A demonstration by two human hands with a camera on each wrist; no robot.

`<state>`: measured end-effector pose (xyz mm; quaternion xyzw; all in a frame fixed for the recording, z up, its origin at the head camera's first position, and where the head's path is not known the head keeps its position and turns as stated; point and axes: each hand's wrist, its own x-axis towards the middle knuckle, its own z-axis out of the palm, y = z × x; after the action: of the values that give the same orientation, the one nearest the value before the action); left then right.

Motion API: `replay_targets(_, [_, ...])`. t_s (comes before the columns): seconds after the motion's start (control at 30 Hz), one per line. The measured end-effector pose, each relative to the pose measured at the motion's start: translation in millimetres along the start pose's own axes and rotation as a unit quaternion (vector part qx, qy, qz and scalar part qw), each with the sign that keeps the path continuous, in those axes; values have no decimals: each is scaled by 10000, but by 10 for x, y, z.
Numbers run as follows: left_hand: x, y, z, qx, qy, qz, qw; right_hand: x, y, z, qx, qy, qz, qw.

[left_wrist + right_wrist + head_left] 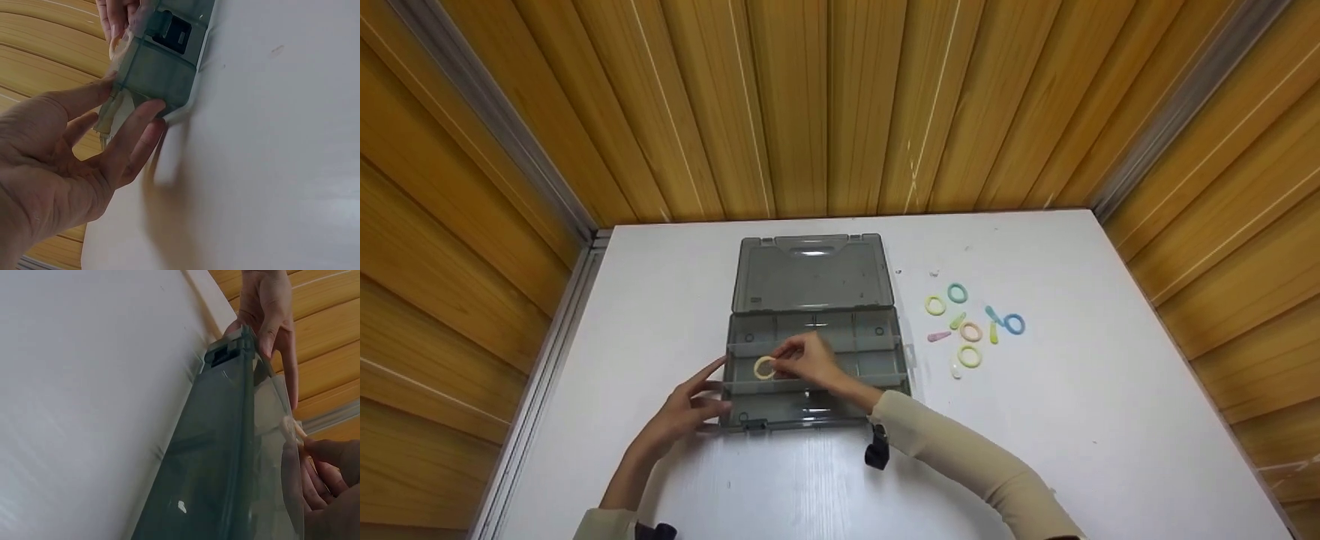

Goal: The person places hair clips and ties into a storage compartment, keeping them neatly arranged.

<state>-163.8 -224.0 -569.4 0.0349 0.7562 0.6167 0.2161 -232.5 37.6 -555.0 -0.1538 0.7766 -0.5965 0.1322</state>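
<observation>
Both hands are at a grey see-through box [802,409] on the white worktop [1110,420]. Thumb and fingers of the right hand [810,361] pinch a cream ring [756,368] at the left part of the box's middle row; whether the ring touches the bottom cannot be told. With its fingers spread, the left hand [682,411] touches the box's left side near the front corner, beside a latch [755,425].

Two long dividers, a far divider [840,346] and a near divider [750,387], split the box into three rows. Its lid [814,277] lies folded back on the far side.

Right of the box, apart from it, is a loose group: a teal ring [960,301], a yellow ring [928,305], a peach ring [963,330], a lime ring [970,365] and a blue ring [1006,325]. Among them are a blue clip [992,313], a green clip [958,321], a yellow clip [994,333], a pink clip [939,337] and a whitish clip [956,370].

Beige sleeves [960,450] cover the forearms, and wood-patterned walls [787,112] stand around the worktop.
</observation>
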Motion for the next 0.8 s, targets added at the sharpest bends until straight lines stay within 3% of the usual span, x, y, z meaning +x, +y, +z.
replay_targets(0.13, [-7,3,2,-17,-29,-54,10000,41,3,165,-524,291,-241,9979])
replay_targets(0.27, [-10,0,-4,-86,-43,-102,9999,83,-2,264,-1414,509,-413,9878])
replay_targets(0.37, [-16,-1,-16,-120,-22,-139,9998,119,-16,320,-1895,458,-506,9795])
replay_targets(0.53, [-7,3,-29,-135,-8,-130,9998,171,-34,392,-2025,110,-508,9779])
replay_targets(0.8, [11,7,-20,-129,-28,-128,9998,228,-5,405,-1996,-72,-367,9792])
